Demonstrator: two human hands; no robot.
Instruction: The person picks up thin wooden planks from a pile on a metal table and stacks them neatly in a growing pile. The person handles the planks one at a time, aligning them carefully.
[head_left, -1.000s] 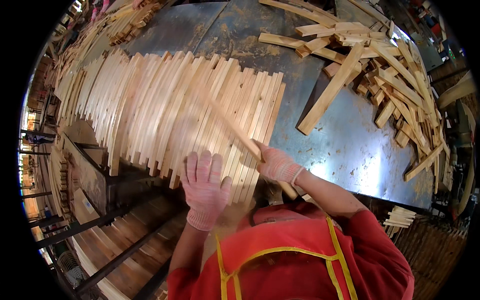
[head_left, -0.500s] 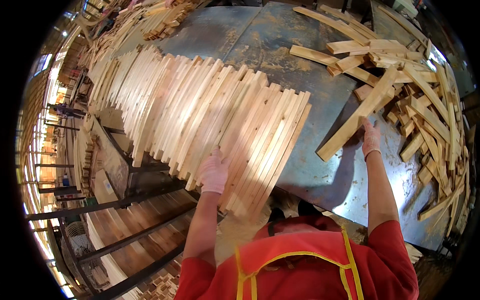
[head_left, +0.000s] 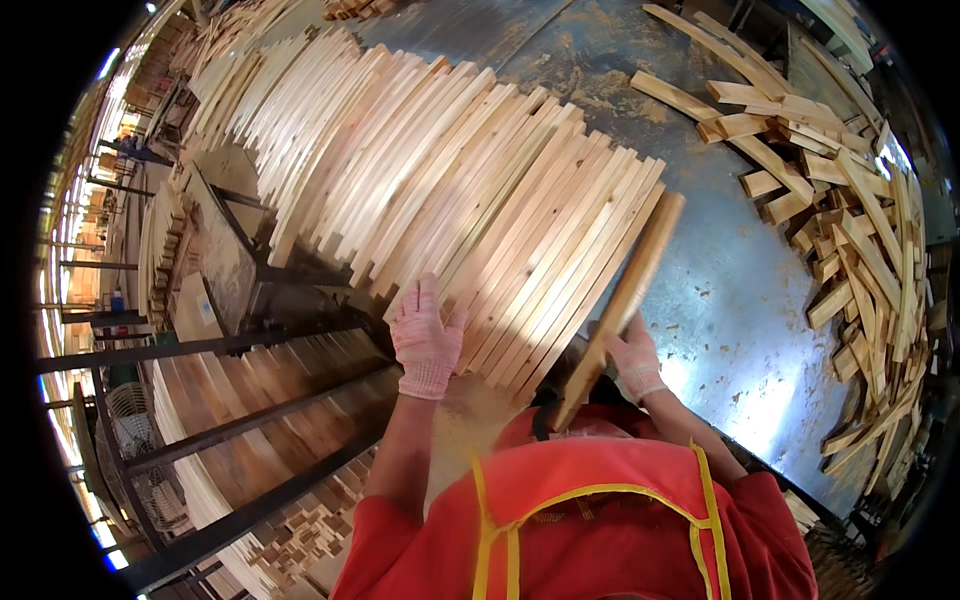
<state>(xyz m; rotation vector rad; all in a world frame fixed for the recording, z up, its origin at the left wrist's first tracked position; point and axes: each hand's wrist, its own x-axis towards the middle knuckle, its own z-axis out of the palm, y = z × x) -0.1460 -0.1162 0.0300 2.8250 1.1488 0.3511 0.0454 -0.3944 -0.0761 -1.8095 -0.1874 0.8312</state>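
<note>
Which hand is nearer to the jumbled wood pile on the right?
Right. The right hand, holding a strip, is left of the pile; the left hand is farther left, at the strip row.

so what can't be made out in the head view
In the head view:
Right hand: far side of its grip, hidden by the wooden slat.
Slat's grain: blurred.
Left hand: palm, hidden by its own back.
Metal table: far edge, cut off by the top edge.

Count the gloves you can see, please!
2: one on the left hand, at the stick row; another on the right hand, which grips a separate stick. Others may be hidden.
</note>
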